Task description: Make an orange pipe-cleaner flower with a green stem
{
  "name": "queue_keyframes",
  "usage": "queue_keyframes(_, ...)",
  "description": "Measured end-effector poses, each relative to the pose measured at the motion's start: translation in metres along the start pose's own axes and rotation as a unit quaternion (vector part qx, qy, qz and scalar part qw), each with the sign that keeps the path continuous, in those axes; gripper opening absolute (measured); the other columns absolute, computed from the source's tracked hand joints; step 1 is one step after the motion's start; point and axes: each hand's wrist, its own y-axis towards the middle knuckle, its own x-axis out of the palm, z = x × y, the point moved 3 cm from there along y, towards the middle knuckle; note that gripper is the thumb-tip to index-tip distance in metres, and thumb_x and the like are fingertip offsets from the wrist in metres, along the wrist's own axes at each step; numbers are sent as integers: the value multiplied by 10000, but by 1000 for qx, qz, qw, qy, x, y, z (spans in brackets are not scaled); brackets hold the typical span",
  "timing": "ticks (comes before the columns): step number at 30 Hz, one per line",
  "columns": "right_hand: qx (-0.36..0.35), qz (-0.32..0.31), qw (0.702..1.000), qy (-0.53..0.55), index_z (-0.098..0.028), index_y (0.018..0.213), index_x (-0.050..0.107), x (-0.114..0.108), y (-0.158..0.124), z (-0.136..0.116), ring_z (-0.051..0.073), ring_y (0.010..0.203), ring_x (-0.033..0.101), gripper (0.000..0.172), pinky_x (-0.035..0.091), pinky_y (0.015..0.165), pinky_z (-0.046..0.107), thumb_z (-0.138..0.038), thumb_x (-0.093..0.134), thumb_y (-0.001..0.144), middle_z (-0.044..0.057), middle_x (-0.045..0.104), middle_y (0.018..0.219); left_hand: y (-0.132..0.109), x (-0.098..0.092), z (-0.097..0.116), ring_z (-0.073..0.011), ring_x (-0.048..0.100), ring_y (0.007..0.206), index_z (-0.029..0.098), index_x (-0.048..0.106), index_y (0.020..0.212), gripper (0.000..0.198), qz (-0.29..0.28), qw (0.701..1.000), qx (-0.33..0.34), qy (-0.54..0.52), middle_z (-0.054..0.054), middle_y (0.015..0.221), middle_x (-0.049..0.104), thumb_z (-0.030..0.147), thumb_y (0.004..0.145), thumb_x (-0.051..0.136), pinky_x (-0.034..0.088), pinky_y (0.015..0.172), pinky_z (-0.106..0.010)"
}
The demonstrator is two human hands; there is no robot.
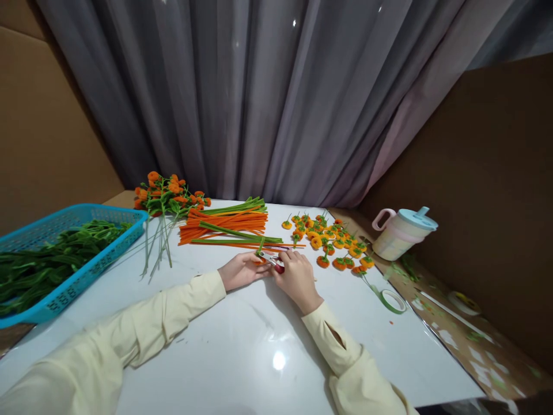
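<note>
Near the middle of the white table, my left hand [242,271] pinches a small orange flower [260,261] with a green stem pointing up. Closed around red-handled pliers or cutters [277,265] is my right hand [298,278]; the metal jaws reach to the flower by my left fingers. Just beyond the hands lie orange fuzzy stems [228,223] and green fuzzy stems [242,235]. To the right of them are several small orange and yellow flower heads [339,237] with green backs.
A blue basket [82,280] of green leaves stands at the left. Finished-looking orange flowers [173,193] lie at the back left. On the right are a green tape roll [393,301], a lidded cup [401,233] and scraps on cardboard. Grey curtains hang behind the table [224,357].
</note>
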Motion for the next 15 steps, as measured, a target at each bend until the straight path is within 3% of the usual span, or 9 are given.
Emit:
queue_keyframes(10, -4, -12, 1000, -14, -169, 764, 579, 8, -1, -3, 212, 776, 538, 39, 317, 674, 295, -188, 548, 748, 65, 622, 784, 2, -5, -1, -150, 592, 788, 98, 655, 891, 273, 26, 1000, 6, 9, -72, 802, 661, 28, 693, 479, 378, 917, -335)
queue_keyframes(15, -19, -22, 999, -29, -146, 766, 578, 17, 1, -1, 214, 726, 540, 67, 298, 634, 302, -114, 540, 720, 87, 636, 754, 2, -5, -2, -156, 591, 826, 116, 659, 864, 258, 35, 999, 12, 13, -78, 882, 663, 16, 693, 494, 389, 882, -314)
